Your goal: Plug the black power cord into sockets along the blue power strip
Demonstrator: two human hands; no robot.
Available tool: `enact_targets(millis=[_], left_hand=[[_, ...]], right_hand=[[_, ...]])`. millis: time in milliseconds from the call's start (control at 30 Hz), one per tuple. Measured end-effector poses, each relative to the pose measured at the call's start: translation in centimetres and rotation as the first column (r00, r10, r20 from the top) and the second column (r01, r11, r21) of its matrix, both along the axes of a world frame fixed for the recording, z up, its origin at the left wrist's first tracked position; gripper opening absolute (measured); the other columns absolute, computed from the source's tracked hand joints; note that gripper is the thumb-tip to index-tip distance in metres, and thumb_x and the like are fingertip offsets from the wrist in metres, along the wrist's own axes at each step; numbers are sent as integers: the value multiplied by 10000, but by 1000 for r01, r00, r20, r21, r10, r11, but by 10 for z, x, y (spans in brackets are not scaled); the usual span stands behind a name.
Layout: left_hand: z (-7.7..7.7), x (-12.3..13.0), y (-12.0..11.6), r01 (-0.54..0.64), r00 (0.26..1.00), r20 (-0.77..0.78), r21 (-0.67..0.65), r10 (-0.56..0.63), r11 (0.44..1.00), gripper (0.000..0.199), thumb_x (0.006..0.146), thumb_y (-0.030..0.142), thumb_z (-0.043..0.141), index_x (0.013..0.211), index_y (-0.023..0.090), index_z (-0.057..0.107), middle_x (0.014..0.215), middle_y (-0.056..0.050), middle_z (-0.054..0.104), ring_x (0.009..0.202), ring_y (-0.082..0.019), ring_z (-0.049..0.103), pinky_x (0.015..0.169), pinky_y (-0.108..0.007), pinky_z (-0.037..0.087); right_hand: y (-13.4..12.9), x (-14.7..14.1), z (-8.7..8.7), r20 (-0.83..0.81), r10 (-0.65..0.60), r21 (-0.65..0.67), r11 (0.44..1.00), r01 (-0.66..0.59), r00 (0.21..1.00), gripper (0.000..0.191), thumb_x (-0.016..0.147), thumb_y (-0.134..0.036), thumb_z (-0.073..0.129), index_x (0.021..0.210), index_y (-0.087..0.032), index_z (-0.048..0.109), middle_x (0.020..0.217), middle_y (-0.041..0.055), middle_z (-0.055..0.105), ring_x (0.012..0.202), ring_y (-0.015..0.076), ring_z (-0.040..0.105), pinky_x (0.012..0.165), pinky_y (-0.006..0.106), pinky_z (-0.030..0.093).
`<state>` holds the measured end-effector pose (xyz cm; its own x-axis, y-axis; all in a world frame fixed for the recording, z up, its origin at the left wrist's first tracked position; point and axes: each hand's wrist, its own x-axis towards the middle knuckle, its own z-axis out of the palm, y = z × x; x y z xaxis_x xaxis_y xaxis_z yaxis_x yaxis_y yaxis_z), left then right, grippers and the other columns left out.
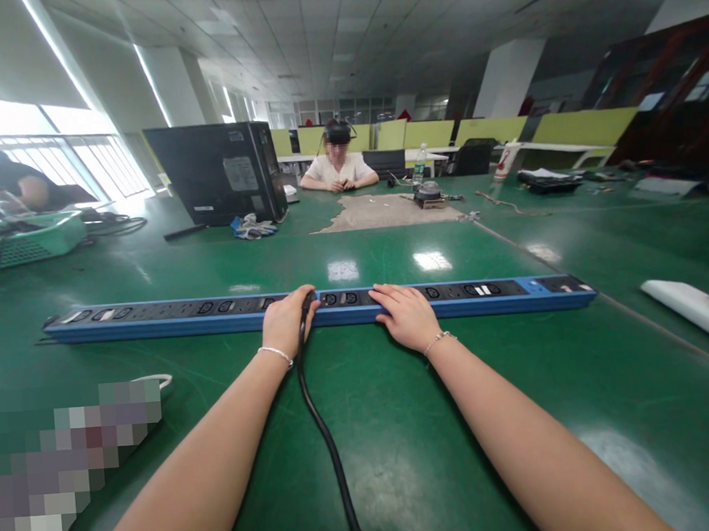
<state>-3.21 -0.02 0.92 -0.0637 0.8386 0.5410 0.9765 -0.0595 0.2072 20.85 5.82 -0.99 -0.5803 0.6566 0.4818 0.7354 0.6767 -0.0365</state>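
Progress, my judgement: one plug (307, 299) at the blue power strip (347, 318), seating unconfirmed because my fingers cover it; left to settle is that one connection. Left of my left hand (287, 325), the strip runs out along the green table (392, 457), no cable in the outlets on that side. The left hand itself is closed around the plug, its black cable (327, 433) trailing back toward me. Between my hands: more outlets, unfilled. Right hand (407, 317) mostly open, fingers laid over the strip's top, apparently steadying it, gripping no cable. Right of it: further outlets without cables, then the strip's end.
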Motion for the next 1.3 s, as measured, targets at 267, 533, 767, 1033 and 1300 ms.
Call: enact_targets(millis=[267, 533, 767, 1033, 1300], left_hand=[[-2, 3, -2, 17, 999, -43, 12, -17, 1000, 328, 872, 409, 441, 1121, 240, 573, 889, -48, 712, 798, -217, 667, 739, -304, 464], [-2, 7, -3, 15, 1000, -17, 31, -14, 999, 357, 863, 413, 450, 1143, 227, 569, 956, -59, 705, 861, -218, 656, 787, -312, 463], [3, 10, -6, 3, 1000, -24, -4, -3, 1000, 344, 878, 401, 435, 1169, 272, 565, 1050, -32, 694, 939, -206, 642, 823, -331, 454], [8, 12, -7, -7, 1000, -11, -43, 7, 999, 345, 874, 393, 445, 1171, 268, 569, 1031, -32, 701, 941, -199, 645, 840, -326, 450], [6, 8, -6, 33, 999, -27, -13, -34, 999, 356, 868, 409, 441, 1155, 254, 583, 973, -49, 714, 883, -204, 662, 806, -313, 460]], right_hand=[[-1, 10, 3, 15, 19, -2, 1000, -19, 1000, 448, 808, -264, 587, 1251, -246, 522, 1339, 24, 510, 1206, 204, 459, 1014, 397, 339], [-2, 12, 6, 7, 12, -10, 1000, -12, 1000, 440, 796, -278, 600, 1231, -240, 542, 1318, 13, 532, 1191, 203, 471, 1015, 387, 347], [-4, 9, 4, -20, -22, -27, 999, 21, 1000, 443, 788, -270, 598, 1227, -252, 543, 1314, 18, 535, 1193, 211, 467, 1002, 406, 344], [-7, 6, 3, -26, -47, -35, 998, 46, 999, 446, 793, -245, 571, 1237, -247, 529, 1332, 21, 517, 1208, 211, 452, 1001, 409, 326], [-8, 6, 4, -46, -51, -50, 998, 49, 998, 445, 791, -249, 573, 1232, -280, 528, 1329, 18, 520, 1209, 211, 451, 1000, 423, 316]])
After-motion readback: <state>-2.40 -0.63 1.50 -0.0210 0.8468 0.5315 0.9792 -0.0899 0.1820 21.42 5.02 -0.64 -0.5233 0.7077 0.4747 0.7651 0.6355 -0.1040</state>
